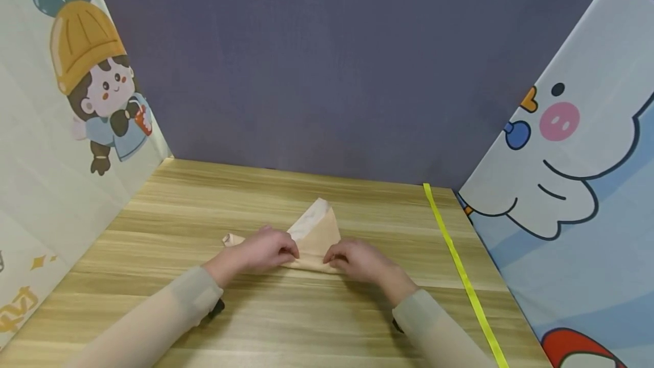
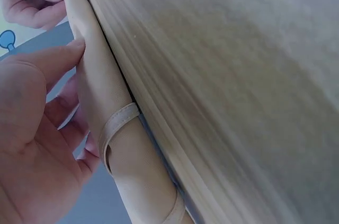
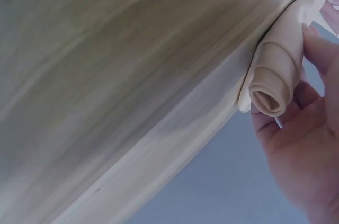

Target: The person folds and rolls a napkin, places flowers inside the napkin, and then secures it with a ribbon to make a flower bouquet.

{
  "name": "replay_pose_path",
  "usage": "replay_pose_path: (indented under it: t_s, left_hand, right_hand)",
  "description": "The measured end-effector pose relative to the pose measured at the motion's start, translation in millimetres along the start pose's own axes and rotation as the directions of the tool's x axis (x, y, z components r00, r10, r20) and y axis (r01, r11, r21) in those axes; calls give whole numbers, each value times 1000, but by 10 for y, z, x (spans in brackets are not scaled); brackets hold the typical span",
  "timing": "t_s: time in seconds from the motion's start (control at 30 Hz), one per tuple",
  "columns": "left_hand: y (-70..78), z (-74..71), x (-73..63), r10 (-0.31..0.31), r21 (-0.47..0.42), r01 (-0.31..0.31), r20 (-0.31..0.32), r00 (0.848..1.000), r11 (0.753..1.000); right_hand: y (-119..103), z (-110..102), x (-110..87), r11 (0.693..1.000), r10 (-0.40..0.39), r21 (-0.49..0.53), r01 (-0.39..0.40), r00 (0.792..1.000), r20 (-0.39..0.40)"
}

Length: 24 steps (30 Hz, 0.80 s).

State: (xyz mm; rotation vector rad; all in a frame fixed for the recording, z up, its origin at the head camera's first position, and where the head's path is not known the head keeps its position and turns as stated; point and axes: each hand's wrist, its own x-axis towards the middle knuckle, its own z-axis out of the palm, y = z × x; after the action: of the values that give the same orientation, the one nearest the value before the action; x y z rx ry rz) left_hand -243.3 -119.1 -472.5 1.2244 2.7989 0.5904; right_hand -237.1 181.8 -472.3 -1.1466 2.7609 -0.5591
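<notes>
looks like mid-roll, left hand (image 1: 267, 250) and right hand (image 1: 361, 261) both pinching the cloth (image 1: 318, 236), next turn probably needs even pressure

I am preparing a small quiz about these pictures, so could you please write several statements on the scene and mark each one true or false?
1. The left-hand grip and the right-hand grip both hold the beige cloth. True.
2. The yellow strip lies left of the cloth in the head view. False: it lies right of it, on the wood-grain tabletop.
3. A stitched strap crosses the rolled cloth in the left-wrist view. True.
4. In the right-wrist view, the near end of the cloth lies flat. False: it is rolled into a coil.
5. A pointed flap of the cloth extends beyond both grips, toward the back panel. True.
</notes>
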Motion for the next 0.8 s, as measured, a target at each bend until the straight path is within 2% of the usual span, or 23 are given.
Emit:
replay_pose_path:
  t_s: [0.27,0.43,0.67,0.8]
  left_hand:
    - [65,9,4,75,96,-71,-37,997,993]
    - [47,25,14,80,101,-76,-31,996,992]
    - [7,34,12,81,74,-77,-46,996,994]
    - [21,18,16,51,35,-50,-40,998,998]
  right_hand:
    - [16,23,-12,995,-84,-52,82,995,-44]
    - [18,32,-6,986,-133,-107,126,989,-59]
    - [-1,15,2,997,-22,-78,20,999,-29]
    - [-5,22,11,998,34,-48,-35,999,-26]
